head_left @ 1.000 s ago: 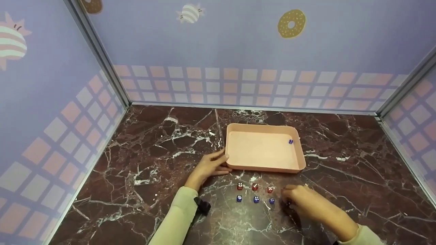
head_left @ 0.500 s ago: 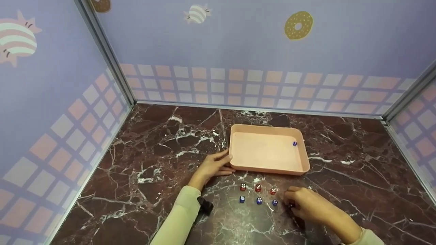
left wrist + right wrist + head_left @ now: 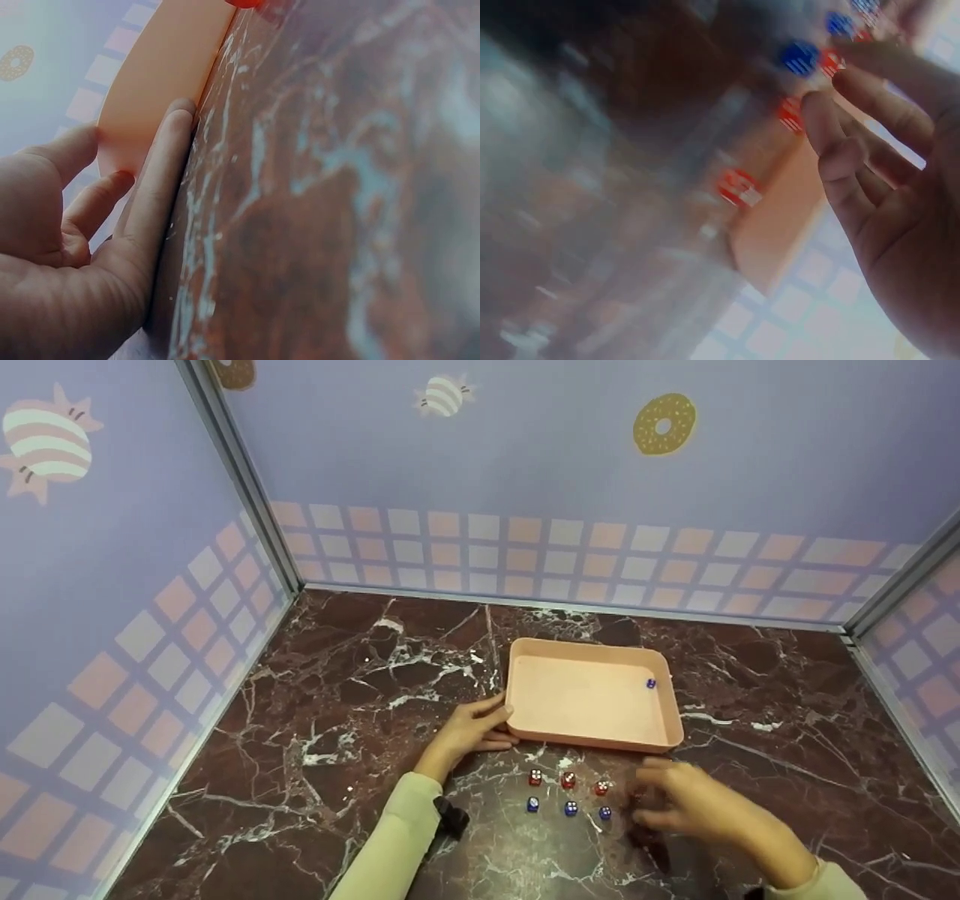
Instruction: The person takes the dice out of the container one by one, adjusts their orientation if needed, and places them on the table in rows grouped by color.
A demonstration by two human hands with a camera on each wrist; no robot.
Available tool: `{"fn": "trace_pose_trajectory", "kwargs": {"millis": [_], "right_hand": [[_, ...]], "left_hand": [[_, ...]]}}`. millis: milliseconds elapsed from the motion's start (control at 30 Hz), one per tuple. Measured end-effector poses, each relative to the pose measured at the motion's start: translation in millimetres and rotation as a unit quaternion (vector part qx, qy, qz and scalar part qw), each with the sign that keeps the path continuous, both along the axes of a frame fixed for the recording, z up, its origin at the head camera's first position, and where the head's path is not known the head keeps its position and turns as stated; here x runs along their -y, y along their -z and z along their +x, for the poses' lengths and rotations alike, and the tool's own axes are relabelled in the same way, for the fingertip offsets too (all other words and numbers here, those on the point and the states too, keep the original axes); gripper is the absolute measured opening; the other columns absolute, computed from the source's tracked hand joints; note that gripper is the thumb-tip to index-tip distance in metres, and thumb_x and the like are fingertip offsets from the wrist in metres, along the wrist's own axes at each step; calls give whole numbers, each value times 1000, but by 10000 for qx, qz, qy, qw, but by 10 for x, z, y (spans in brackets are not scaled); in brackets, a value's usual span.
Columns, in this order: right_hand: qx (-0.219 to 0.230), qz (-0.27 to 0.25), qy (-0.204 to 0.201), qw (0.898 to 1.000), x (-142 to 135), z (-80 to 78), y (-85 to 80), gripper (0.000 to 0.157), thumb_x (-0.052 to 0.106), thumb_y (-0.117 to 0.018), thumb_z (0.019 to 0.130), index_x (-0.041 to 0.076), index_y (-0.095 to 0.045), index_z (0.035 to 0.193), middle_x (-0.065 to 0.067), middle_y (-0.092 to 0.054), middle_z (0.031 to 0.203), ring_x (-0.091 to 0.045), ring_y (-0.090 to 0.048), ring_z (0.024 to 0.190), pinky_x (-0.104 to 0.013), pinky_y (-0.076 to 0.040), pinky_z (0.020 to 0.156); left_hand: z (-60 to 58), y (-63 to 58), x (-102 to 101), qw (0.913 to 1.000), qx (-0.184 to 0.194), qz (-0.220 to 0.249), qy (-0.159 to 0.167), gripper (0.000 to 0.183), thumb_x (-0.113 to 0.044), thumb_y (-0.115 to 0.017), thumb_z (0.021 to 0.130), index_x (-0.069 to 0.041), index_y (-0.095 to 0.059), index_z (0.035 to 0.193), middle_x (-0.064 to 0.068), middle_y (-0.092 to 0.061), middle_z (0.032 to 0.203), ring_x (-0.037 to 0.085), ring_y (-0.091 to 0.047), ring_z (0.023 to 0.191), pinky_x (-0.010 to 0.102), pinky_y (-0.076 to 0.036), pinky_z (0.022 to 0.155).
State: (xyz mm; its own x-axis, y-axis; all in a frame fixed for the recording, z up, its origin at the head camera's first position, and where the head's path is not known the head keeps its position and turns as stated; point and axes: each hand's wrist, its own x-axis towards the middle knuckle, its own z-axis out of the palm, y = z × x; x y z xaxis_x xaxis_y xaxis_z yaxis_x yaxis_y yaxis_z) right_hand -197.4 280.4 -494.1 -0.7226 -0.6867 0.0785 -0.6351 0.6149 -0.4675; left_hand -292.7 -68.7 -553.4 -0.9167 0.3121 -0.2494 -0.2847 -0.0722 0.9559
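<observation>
My left hand (image 3: pixel 466 733) rests at the near left corner of a peach-coloured tray (image 3: pixel 592 741), with relaxed fingers (image 3: pixel 154 176) touching its rim and wall. One small blue die (image 3: pixel 651 683) lies inside the tray, by its right wall. In front of the tray are red dice (image 3: pixel 568 780) in one row and blue dice (image 3: pixel 571 808) in a row nearer to me. My right hand (image 3: pixel 690 799) hovers beside the right ends of these rows, thumb and fingers apart, holding nothing visible. In the right wrist view several red dice (image 3: pixel 739 187) show beyond the fingers, blurred.
Dark red marbled table (image 3: pixel 360 795) lies under everything. A lilac back wall (image 3: pixel 525 457) and two side walls with printed sweets and squares enclose it. A black strap device (image 3: pixel 451 816) sits on my left wrist.
The right hand has loosened its curled fingers and lifted slightly away to the right of the dice. My left hand stays at the tray's corner. The head view has shifted slightly.
</observation>
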Motion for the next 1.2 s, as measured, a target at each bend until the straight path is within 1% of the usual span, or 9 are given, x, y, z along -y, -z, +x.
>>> {"fn": "trace_pose_trajectory", "kwargs": {"millis": [67,133,200,267,400,500,633,867,1200], "right_hand": [[-54,-124,147,9998,27,-108,-120,15,16,-82,92,11,-76,105,0,-72,100,-8,-65,81,-28,-63,69],[-201,-284,385,9987,35,-246,-188,15,10,-80,93,6,-76,108,-4,-74,100,-9,-65,78,-25,-62,66],[-449,-337,715,9959,10,-403,-194,17,6,-79,92,2,-76,108,-8,-73,100,-9,-63,73,-23,-59,62],[-784,-383,1001,9911,-31,-570,-135,21,0,-80,88,-1,-75,108,-13,-73,102,-13,-63,69,-25,-57,57],[-1263,-152,1506,9804,-113,-832,-27,29,-4,-81,84,-2,-74,112,-17,-71,110,-29,-68,76,-43,-62,62],[-1423,138,1808,9731,-167,-988,35,32,-3,-80,84,0,-74,116,-17,-71,115,-37,-70,84,-57,-62,67],[-1405,407,2118,9663,-230,-1157,117,34,-1,-78,87,0,-74,121,-16,-69,116,-42,-69,81,-61,-61,62],[-1282,754,2499,9568,-291,-1333,236,32,0,-74,90,2,-76,122,-16,-69,116,-46,-68,79,-62,-59,57],[-1305,1004,2735,9477,-269,-1410,336,25,1,-75,89,8,-79,113,-15,-74,112,-50,-70,85,-67,-59,63]], "left_hand": [[13,3,43,10000,-30,-37,-22,59,-20,-64,109,-5,-42,161,32,-71,117,32,-79,90,39,-70,87],[25,8,69,10000,-35,-46,-43,59,-20,-64,109,-4,-41,162,30,-73,116,30,-79,89,38,-70,86],[33,14,74,10000,-27,-42,-49,59,-20,-64,109,-4,-41,162,30,-73,115,30,-79,88,38,-70,86],[36,20,66,10000,-9,-31,-54,59,-20,-64,109,-5,-41,162,31,-72,116,30,-79,88,38,-70,86],[35,22,47,10000,4,-20,-36,58,-20,-63,110,-6,-42,162,31,-73,114,27,-79,86,38,-70,86],[41,26,47,10000,46,30,-52,59,-20,-63,109,-5,-41,162,31,-73,115,26,-79,85,38,-70,86],[54,28,54,9999,44,95,-101,59,-18,-64,109,-2,-41,161,33,-70,121,30,-79,87,39,-70,86],[53,23,36,10000,14,62,-75,60,-19,-64,109,-2,-41,161,35,-70,122,35,-79,90,39,-70,86],[18,-9,9,10000,36,25,-79,58,-20,-64,109,-6,-43,161,33,-70,121,32,-80,88,38,-70,84]]}}
